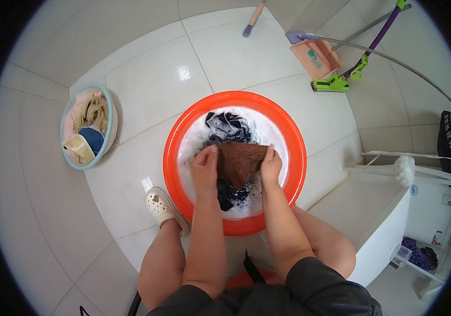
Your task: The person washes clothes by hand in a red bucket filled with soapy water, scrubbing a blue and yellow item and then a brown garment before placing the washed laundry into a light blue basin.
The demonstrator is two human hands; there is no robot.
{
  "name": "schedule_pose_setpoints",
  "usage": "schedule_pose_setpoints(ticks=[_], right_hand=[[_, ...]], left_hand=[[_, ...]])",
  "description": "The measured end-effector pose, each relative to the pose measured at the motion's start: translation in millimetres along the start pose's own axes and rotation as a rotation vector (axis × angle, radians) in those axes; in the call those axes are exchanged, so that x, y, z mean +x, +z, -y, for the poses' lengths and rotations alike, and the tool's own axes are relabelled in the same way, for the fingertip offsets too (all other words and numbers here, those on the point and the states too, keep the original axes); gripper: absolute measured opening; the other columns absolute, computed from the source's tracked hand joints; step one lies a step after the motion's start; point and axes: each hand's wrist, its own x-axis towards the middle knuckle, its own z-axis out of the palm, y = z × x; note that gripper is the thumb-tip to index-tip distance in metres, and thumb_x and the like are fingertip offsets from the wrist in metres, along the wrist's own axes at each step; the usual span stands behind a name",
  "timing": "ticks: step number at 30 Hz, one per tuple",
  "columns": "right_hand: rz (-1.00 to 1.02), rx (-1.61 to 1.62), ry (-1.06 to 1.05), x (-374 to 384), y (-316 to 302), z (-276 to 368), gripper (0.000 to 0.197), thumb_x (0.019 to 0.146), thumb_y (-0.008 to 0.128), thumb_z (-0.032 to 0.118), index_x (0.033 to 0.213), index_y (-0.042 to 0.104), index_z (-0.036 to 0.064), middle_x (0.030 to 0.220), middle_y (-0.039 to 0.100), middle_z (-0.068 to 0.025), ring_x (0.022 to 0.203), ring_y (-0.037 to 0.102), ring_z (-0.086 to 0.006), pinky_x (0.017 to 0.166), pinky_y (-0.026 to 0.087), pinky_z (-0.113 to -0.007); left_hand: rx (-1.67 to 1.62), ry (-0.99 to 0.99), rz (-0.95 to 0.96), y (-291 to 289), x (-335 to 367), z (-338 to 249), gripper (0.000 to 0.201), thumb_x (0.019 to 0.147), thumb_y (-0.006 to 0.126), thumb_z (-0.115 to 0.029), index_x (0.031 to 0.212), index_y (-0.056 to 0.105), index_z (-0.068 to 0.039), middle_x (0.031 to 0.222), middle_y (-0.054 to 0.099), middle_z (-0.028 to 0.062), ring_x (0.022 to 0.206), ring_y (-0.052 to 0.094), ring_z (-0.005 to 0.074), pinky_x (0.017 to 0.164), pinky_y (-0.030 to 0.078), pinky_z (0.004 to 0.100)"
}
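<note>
A round orange-red basin [172, 139] full of white suds stands on the floor between my legs. Over it a wet brown cloth [240, 162] is stretched between my two hands. My left hand [204, 166] grips its left edge, fingers closed. At the upper right corner, my right hand [271, 166] pinches the fabric between thumb and fingers. Behind the cloth, dark clothes [227, 126] with pale streaks lie in the foam. More dark wet fabric [226, 197] shows below the cloth, between my forearms. What kind of garment the brown cloth is, I cannot make out.
A pale blue-rimmed basin [112, 118] of clothes stands at the left. Far right are a pink dustpan [315, 57], a purple-and-green mop [336, 83] and a brush [252, 23]. A white cabinet [378, 224] stands right of my knee. My left foot wears a cream clog [163, 206].
</note>
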Motion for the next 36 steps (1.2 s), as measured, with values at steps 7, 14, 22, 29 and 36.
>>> schedule_pose_setpoints(ticks=[7,14,22,29,36], right_hand=[[-0.187,1.137,0.547,0,-24,-30,0.045,0.093,0.040,0.040,0.107,0.053,-0.0005,0.106,0.057,-0.0112,0.099,0.053,-0.0240,0.090,0.041,-0.038],[-0.264,-0.050,0.231,6,-37,-91,0.022,0.084,0.051,0.022,0.090,0.056,0.0016,0.089,0.060,-0.0138,0.083,0.057,-0.0264,0.076,0.044,-0.038],[1.023,0.455,-0.178,-32,-14,65,0.045,0.081,0.061,0.009,0.122,0.044,0.0030,0.106,0.056,-0.0084,0.099,0.051,-0.0150,0.090,0.040,-0.030],[0.931,0.452,-0.187,-20,-60,128,0.027,0.093,0.044,0.023,0.110,0.053,0.0037,0.102,0.056,-0.0045,0.090,0.051,-0.0114,0.080,0.042,-0.026],[0.965,0.434,-0.404,-38,-127,188,0.033,0.092,0.044,0.023,0.114,0.052,-0.0011,0.108,0.058,-0.0105,0.101,0.053,-0.0172,0.087,0.041,-0.028]], left_hand=[[-0.765,-0.100,-0.272,-22,23,30,0.030,0.087,0.052,-0.010,0.114,0.053,0.004,0.106,0.058,0.0085,0.092,0.056,0.0158,0.081,0.044,0.0266],[-0.723,0.074,-0.187,-22,20,8,0.027,0.086,0.050,-0.001,0.112,0.054,0.006,0.107,0.057,0.0112,0.094,0.056,0.0160,0.083,0.045,0.0253],[-0.491,0.277,0.372,-17,-6,-34,0.044,0.082,0.040,0.010,0.125,0.045,0.002,0.126,0.048,0.0105,0.117,0.044,0.0169,0.099,0.031,0.0270],[-0.465,0.444,0.396,-23,-26,-52,0.046,0.081,0.038,0.012,0.126,0.041,0.002,0.127,0.044,0.0103,0.116,0.044,0.0165,0.097,0.034,0.0263],[-0.144,0.570,0.611,-26,-82,-105,0.034,0.079,0.041,0.014,0.108,0.048,-0.003,0.104,0.054,0.0037,0.095,0.052,0.0092,0.081,0.041,0.0214]])
